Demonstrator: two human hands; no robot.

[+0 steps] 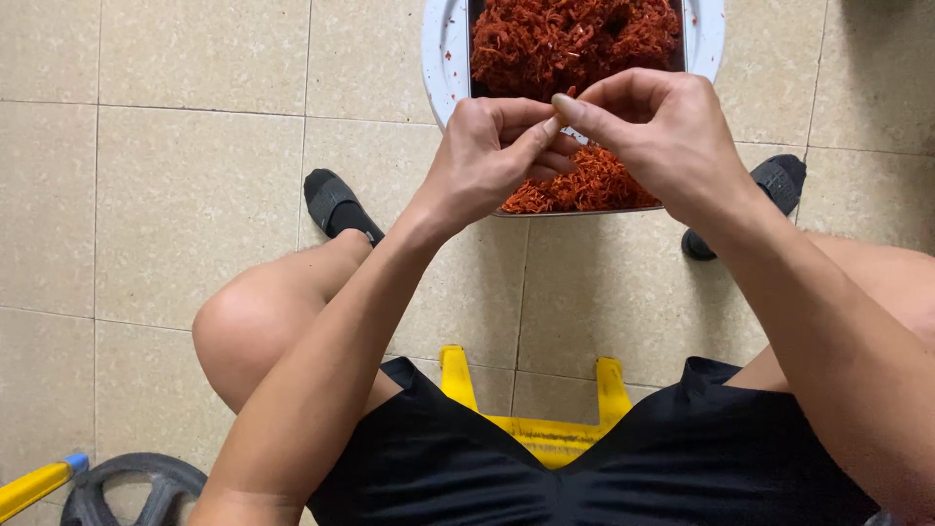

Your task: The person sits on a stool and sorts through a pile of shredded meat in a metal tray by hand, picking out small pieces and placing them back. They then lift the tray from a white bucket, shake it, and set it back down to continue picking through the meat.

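Left hand (pixel 492 156) and right hand (pixel 654 127) pinch together over the red shredded strands (pixel 575 44) in the tray (pixel 473 29) — a loose grip could scatter shreds onto the tiled floor (pixel 185 195).

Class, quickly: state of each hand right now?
Left hand: fingers curled, pinching; what it holds cannot be told.
Right hand: fingers pinched against the left; contents hidden.
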